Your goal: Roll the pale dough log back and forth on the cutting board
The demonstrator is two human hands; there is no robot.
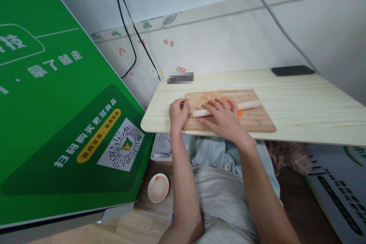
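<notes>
A white, flour-dusted rolling pin (249,105) lies across a wooden cutting board (261,122). My right hand (224,116) rests flat over the pin's middle, fingers stretched out and apart. Beneath the pin and fingers, a flat orange piece that looks like dough (240,114) shows in part. At the board's left edge, my left hand (178,113) is closed with curled fingers. A small dark bit shows by its thumb, and what the fingers hold is hidden.
The board sits on a pale wood-grain table (303,110) against the wall. A black phone-like slab (293,70) lies at the back right. A green panel (57,103) stands close on the left. Below are a white bowl (158,188) and a white box (162,146).
</notes>
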